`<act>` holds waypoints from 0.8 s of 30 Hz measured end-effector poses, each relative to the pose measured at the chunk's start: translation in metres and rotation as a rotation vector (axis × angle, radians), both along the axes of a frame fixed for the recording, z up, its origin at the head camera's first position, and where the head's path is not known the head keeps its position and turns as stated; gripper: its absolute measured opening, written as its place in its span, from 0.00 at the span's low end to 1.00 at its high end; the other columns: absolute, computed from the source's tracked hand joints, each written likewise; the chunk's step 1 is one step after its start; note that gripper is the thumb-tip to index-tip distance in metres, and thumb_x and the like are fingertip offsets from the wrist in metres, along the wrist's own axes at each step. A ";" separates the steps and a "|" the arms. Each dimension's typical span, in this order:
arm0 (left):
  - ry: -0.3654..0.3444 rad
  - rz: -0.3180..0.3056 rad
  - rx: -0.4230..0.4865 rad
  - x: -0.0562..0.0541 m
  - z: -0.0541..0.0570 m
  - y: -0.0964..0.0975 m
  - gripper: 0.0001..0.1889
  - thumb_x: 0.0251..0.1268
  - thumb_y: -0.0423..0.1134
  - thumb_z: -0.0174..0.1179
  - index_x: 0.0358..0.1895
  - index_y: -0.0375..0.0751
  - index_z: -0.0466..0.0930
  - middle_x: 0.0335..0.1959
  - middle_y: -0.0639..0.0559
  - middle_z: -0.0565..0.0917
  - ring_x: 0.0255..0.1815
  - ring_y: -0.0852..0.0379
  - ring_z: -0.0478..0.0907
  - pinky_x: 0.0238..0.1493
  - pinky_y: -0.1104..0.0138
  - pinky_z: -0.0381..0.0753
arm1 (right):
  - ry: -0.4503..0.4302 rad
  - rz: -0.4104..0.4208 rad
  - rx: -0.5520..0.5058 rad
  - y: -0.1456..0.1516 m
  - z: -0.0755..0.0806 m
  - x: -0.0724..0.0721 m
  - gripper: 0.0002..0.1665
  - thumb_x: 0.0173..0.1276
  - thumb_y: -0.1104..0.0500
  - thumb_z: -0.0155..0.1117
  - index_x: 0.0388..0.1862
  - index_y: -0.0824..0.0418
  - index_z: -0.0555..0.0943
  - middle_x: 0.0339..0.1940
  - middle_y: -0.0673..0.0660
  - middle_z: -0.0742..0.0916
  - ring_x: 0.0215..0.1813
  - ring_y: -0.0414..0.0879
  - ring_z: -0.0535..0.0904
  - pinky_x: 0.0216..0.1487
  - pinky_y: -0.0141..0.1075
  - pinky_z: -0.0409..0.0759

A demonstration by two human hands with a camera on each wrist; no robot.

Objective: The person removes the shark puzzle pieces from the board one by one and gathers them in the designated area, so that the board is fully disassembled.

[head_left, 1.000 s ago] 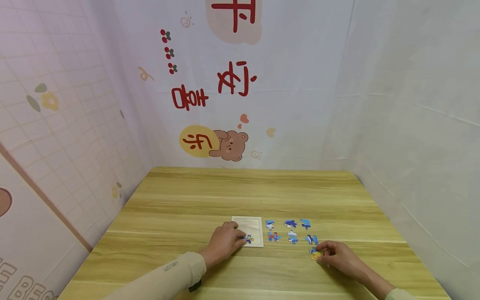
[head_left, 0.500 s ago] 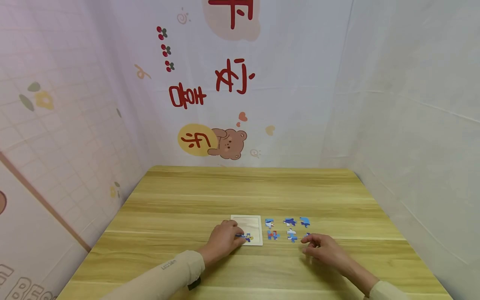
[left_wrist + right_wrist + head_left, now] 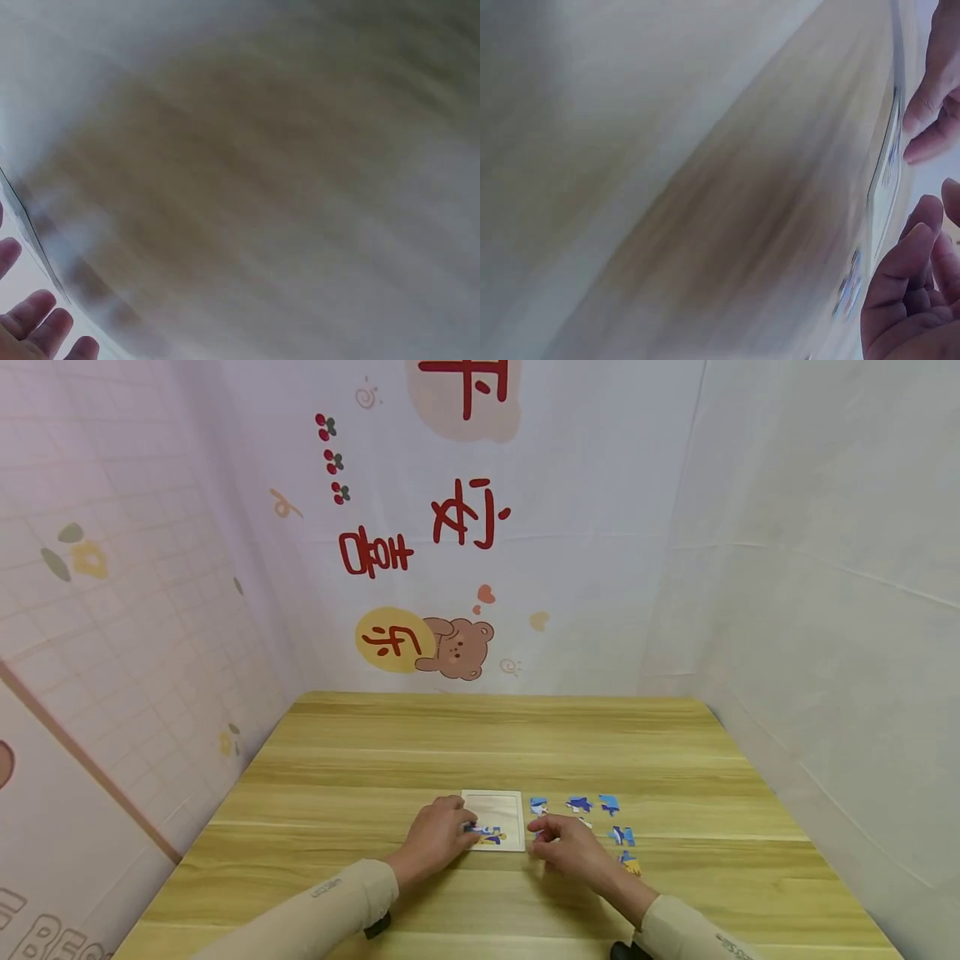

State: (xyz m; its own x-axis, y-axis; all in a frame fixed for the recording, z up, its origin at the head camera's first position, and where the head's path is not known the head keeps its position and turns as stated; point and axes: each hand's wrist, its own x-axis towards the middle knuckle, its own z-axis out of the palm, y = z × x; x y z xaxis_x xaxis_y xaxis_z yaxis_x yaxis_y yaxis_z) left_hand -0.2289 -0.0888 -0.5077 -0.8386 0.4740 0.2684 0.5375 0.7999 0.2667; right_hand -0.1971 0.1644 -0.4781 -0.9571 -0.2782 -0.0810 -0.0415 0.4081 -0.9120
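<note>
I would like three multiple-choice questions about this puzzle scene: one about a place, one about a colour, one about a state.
1. Where does the white puzzle tray lie?
A. between the two hands
B. at the far edge of the table
C. right of all loose pieces

2. What colour are most loose puzzle pieces?
A. green
B. blue
C. black

3. What is the state of the tray?
A. full
B. mostly unfilled, pieces only at its near edge
C. turned upside down

Answers:
1. A: the left hand rests at its left side and the right hand lies just right of it.
2. B: the pieces on the wooden table look mainly blue.
3. B: its upper part shows bare white.
</note>
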 end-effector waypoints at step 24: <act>-0.019 -0.034 -0.001 0.007 0.004 -0.006 0.12 0.64 0.44 0.67 0.47 0.43 0.89 0.48 0.45 0.82 0.46 0.48 0.79 0.42 0.53 0.78 | -0.047 -0.026 0.131 -0.050 -0.019 -0.016 0.21 0.62 0.64 0.70 0.53 0.71 0.80 0.26 0.53 0.82 0.23 0.43 0.77 0.26 0.36 0.75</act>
State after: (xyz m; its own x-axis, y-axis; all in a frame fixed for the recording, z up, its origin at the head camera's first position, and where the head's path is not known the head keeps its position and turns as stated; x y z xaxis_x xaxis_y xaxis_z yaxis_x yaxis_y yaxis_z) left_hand -0.2219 -0.0950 -0.5040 -0.8268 0.5030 0.2519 0.5595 0.7815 0.2761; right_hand -0.2136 0.1140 -0.4973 -0.9582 -0.2372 -0.1601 0.0125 0.5242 -0.8515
